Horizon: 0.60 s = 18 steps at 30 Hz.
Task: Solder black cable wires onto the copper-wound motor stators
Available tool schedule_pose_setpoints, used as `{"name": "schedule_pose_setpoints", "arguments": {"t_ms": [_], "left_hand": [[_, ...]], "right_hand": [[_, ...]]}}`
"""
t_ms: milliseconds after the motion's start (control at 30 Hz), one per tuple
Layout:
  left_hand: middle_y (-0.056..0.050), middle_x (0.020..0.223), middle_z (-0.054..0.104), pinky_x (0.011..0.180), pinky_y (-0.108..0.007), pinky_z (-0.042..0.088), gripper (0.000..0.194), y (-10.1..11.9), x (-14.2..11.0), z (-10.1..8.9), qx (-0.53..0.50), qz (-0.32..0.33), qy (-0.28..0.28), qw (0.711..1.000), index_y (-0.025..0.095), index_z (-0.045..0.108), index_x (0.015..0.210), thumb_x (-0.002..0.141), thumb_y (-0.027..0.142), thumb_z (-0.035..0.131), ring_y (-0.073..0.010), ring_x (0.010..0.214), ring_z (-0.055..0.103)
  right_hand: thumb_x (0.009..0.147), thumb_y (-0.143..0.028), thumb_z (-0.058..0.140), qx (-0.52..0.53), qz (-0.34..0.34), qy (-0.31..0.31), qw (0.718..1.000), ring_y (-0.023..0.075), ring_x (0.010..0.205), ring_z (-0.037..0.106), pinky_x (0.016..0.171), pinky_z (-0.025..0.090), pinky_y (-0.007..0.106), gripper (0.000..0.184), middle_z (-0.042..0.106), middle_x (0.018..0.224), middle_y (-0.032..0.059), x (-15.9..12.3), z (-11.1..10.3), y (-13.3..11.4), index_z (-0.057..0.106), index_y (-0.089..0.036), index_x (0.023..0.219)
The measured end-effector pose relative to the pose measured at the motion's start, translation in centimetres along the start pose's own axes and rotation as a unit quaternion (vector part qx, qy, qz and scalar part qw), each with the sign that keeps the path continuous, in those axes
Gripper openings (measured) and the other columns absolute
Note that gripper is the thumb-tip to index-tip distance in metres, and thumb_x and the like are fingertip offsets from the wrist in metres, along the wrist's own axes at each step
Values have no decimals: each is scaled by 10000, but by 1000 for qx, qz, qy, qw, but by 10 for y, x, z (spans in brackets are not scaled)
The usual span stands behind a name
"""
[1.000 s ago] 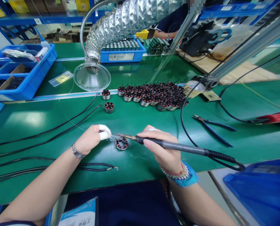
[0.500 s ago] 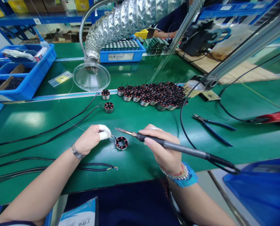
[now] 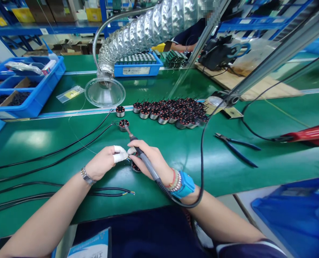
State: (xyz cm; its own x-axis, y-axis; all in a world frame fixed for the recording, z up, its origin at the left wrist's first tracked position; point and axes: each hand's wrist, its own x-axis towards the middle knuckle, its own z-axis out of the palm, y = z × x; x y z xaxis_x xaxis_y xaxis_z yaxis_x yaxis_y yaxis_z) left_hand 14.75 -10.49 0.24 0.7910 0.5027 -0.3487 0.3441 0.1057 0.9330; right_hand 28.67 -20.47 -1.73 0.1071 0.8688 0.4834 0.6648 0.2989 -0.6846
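My left hand (image 3: 103, 164), with white covers on its fingertips, is pinched closed. A thin solder wire (image 3: 88, 149) runs into it from the upper left. My right hand (image 3: 154, 160) grips a soldering iron (image 3: 146, 162), its tip pointing away from me beside a wound motor stator (image 3: 124, 124). The fingertips of both hands meet, and what lies exactly between them is too small to make out. Just below them another stator (image 3: 135, 167) sits on the green bench, partly hidden by my right hand.
Many stators (image 3: 171, 110) stand grouped behind my hands. Black cables (image 3: 41, 157) stretch along the left. Side cutters (image 3: 236, 148) lie open to the right, near a red tool handle (image 3: 307, 133). A clear fume hood (image 3: 105, 91) hangs beside a blue parts bin (image 3: 45, 86). Another person's arm (image 3: 182, 47) shows behind.
My right hand has moved left with the soldering iron, which now points away from me. Its fingers have come up to my left hand, which remains pinched in nearly the same place.
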Motion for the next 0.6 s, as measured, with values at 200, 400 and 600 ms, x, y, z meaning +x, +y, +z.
{"name": "schedule_pose_setpoints", "arguments": {"t_ms": [200,400,600], "left_hand": [[62,560,342,432,-200,160,270,-4,-2,-6,21,1,-56,998,130,552,758,732,397,583,-48,464,219],[38,597,414,421,-182,228,278,-6,-1,-8,22,-3,-62,998,127,571,794,708,389,604,-53,473,294],[74,504,306,402,-175,169,296,-7,-1,-7,32,2,-50,998,131,529,717,727,425,562,-46,437,221]], "right_hand": [[810,-109,477,-45,-49,7,998,112,709,569,677,468,218,240,596,826,23,0,-4,-5,496,-195,1033],[808,-67,458,-70,-114,-16,991,132,698,513,642,455,242,263,568,777,24,-8,-6,5,487,-201,1033],[785,-23,445,-91,-157,-41,983,133,653,448,594,427,234,316,515,701,7,-9,-3,13,490,-189,1050]]}}
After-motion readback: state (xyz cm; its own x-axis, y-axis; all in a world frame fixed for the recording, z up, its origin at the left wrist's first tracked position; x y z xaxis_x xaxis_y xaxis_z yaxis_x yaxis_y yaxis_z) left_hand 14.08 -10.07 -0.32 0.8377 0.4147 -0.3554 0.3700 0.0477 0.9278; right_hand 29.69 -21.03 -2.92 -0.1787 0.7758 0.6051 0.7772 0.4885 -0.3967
